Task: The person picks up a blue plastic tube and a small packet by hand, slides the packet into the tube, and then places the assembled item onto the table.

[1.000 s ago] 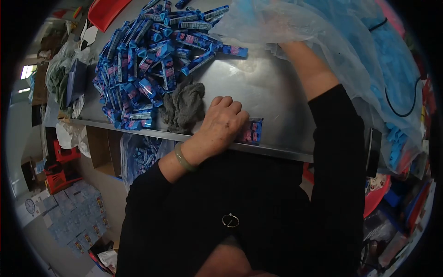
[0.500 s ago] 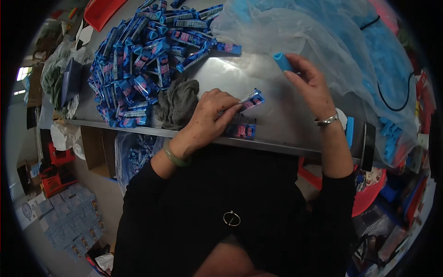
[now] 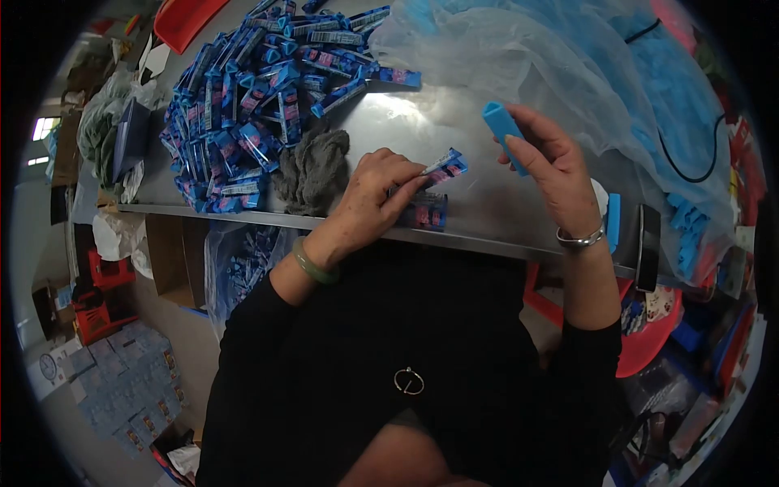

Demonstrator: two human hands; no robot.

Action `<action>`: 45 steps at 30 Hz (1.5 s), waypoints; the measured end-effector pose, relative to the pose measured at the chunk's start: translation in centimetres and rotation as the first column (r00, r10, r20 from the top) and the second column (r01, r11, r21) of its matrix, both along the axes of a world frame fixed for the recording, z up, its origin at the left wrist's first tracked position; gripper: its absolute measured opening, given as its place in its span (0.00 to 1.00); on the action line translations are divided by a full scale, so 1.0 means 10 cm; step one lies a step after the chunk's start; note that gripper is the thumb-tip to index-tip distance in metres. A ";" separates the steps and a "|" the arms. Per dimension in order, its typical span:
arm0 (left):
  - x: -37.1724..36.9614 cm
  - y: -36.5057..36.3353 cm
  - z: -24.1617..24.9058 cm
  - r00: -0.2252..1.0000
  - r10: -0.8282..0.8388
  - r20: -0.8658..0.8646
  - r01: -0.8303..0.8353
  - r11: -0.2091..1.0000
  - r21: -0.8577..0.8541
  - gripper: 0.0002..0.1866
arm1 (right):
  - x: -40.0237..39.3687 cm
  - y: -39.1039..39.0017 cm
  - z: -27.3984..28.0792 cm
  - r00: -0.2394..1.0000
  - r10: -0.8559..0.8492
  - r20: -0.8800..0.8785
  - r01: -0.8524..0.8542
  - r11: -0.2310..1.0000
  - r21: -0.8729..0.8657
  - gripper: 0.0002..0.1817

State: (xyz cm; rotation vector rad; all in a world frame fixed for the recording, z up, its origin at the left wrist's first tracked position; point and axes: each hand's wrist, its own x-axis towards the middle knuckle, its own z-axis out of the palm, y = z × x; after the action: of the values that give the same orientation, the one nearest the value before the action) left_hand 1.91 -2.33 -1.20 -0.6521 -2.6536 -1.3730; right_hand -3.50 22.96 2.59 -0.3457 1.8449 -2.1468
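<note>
My left hand (image 3: 375,191) pinches one end of a small blue-and-pink printed wrapper (image 3: 446,166), whose other end points up and to the right. Between the thumb and fingers of my right hand (image 3: 556,166) is a light blue triangular tube (image 3: 503,134), its hollow end tilted up and left. The wrapper and the tube are apart. Just below the held wrapper, a flat printed wrapper (image 3: 427,213) lies near the table's front edge, partly behind my left hand. A crumpled grey cloth (image 3: 312,172) rests left of that hand.
A large heap of blue wrapped pieces (image 3: 235,114) covers the left of the metal table (image 3: 487,223). Clear plastic bags (image 3: 519,49) with light blue pieces spread over the back right. A black phone (image 3: 647,247) and a light blue piece (image 3: 613,223) lie at the right edge.
The tube now stands out further from my right fingers, more of its length showing, and that hand has dropped slightly. My left hand keeps its pinch on the wrapper, nearly in place.
</note>
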 end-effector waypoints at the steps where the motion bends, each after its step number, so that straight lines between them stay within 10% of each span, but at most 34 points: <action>1: 0.00 0.00 0.01 1.000 -0.003 -0.007 0.003 1.000 0.009 0.04 | -0.02 0.01 0.01 0.998 0.062 -0.029 -0.059 0.996 0.073 0.19; 11: 0.00 -0.04 0.07 0.997 -0.043 -0.071 0.042 0.999 -0.017 0.07 | -0.14 0.12 0.06 0.922 0.387 0.024 -0.366 0.849 0.381 0.14; 21: 0.01 -0.04 0.11 0.991 -0.076 -0.108 0.063 0.991 -0.117 0.09 | -0.10 0.08 0.09 0.811 0.492 -0.316 -0.183 0.726 0.663 0.14; 31: 0.08 0.06 0.20 0.774 -0.264 0.576 -0.055 0.877 0.477 0.13 | 0.00 -0.13 0.08 0.917 0.379 -0.122 -0.296 0.853 0.430 0.12; 45: 0.10 0.04 0.16 0.620 -0.394 0.678 -0.206 0.753 0.626 0.14 | 0.23 -0.22 -0.04 0.995 0.076 -0.064 -0.079 0.995 -0.054 0.12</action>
State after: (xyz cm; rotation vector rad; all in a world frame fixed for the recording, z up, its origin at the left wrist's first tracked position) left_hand 2.93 -1.90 0.44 -0.0699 -2.2252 -2.9964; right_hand -1.17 20.75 2.22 -0.4939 1.7752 -2.1620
